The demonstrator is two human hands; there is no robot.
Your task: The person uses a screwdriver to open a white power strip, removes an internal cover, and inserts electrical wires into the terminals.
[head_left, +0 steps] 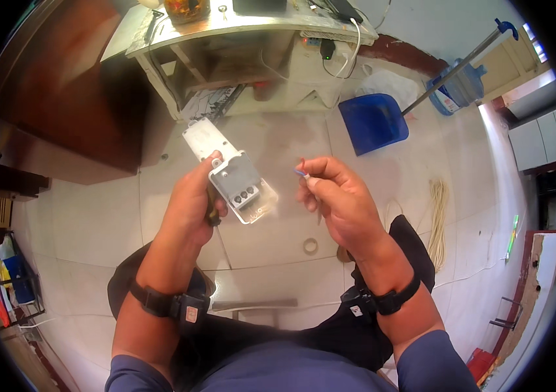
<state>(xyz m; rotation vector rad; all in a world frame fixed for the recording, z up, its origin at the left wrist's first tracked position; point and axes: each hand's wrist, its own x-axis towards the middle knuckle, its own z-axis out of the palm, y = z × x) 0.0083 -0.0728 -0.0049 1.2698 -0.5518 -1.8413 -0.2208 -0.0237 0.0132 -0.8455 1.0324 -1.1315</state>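
My left hand (193, 202) is closed around the edge of a white and grey electrical box (235, 176). Three dark round terminals and a clear cover show at the box's near end, and a pale flap sticks out at its far end. Tucked in the same hand is a screwdriver (212, 208), its dark handle under the box and its thin shaft pointing down. To the right of the box, apart from it, my right hand (340, 196) pinches the end of a cable (308, 177). A red and a blue wire stick out from the fingertips.
Below the hands a roll of tape (310, 246) lies on the tiled floor (278, 255). A coil of cream cable (438, 222) lies at the right. Farther off are a blue dustpan (372, 124), a water bottle (457, 88) and a cluttered desk (245, 19).
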